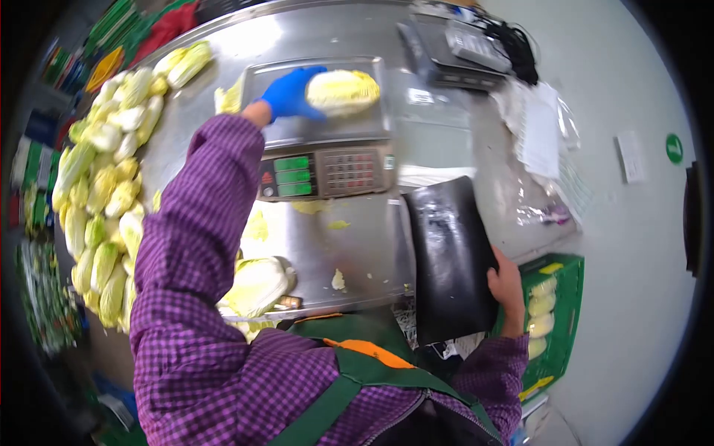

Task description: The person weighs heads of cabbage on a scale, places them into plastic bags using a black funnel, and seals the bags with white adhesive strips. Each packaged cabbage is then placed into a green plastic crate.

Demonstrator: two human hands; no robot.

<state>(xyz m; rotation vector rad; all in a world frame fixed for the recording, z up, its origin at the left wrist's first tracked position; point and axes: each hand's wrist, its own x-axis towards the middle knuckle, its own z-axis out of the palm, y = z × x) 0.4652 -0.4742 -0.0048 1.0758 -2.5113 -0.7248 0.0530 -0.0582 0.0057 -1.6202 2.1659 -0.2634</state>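
1 yellow cabbage [343,93] lying on scale pan [327,131]; 1 glossy black sheet [452,256] at table edge [335,304].

My count: many cabbages, one keypad scale [349,132], two hands
I have one left hand [294,94], one right hand [507,286] and one blue glove. One cabbage [343,93] sits on the scale; over a dozen overlap in one heap [104,189], too crowded to count exactly. Four pale heads [541,325] show in one green crate [567,316]. I see three green displays [293,177] and one black sheet [452,256].

Produce packing area, steel worktable [349,256], digital scale [327,172], heaped cabbages [104,178], green crate [569,305]
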